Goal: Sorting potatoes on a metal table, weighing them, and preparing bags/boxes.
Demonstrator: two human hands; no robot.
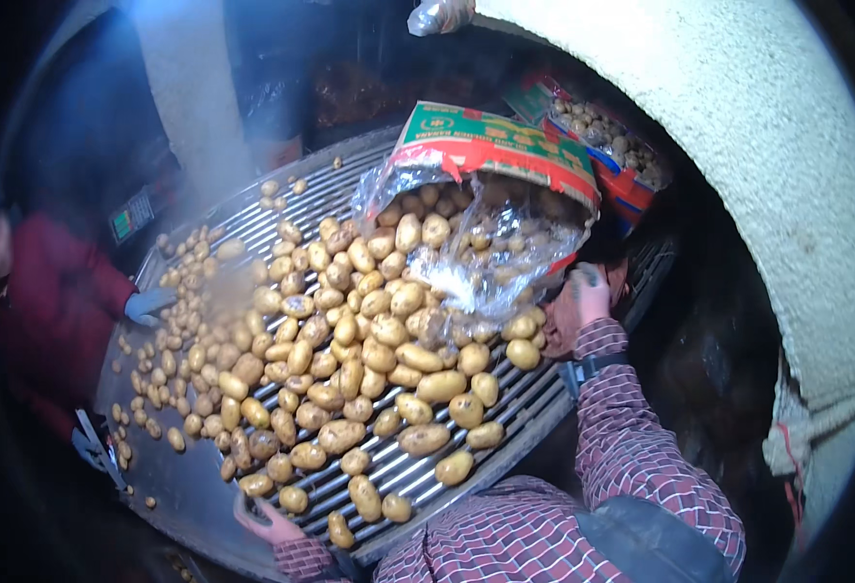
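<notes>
Potatoes (378, 355) lie spread over a sloping rack of metal bars (405, 495). A tipped cardboard carton (500, 142) with printed writing rests at the upper end, its mouth facing down the slope. Clear plastic liner (471, 280) hangs from the mouth among more potatoes. My right hand (591, 291) is by the carton's lower right corner, against a reddish-brown cloth-like piece (562, 321); its grip is partly hidden. My left hand (267, 521) is at the rack's lower left, thumb and fingers apart, close beside the nearest potatoes.
Across the rack, a person in a dark red top (63, 284) has a gloved hand (150, 304) at the small potatoes on the metal tray (187, 488). Another carton of potatoes (609, 138) stands behind. A scale-like display (132, 216) is at left; a pale rough wall (784, 131) curves along the right.
</notes>
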